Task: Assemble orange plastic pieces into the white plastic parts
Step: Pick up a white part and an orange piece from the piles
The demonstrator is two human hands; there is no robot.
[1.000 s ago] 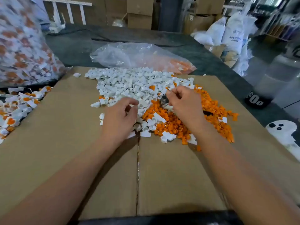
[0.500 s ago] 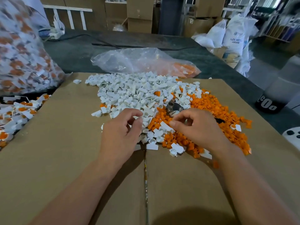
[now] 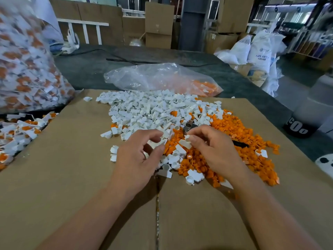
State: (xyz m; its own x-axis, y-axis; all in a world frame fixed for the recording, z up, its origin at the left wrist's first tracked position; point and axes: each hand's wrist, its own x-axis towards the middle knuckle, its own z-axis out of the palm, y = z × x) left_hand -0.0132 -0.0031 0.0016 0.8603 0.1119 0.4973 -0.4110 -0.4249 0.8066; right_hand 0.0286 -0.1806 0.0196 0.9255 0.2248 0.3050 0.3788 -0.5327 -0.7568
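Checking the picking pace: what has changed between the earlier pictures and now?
The right hand drew back from the metal object toward the person and now pinches a white part. The left hand barely moved and grips another white part. White pile, orange pile and clear bag stayed put.

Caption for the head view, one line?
Left hand pinches a white part, right hand another, above white pile and orange pile.

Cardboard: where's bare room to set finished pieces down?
Bare: the cardboard left of the white pile, up to the assembled pieces off its edge; also the near strip along the seam. Crowded: middle and right, with the orange pile, left hand and right hand, each pinching a white part.
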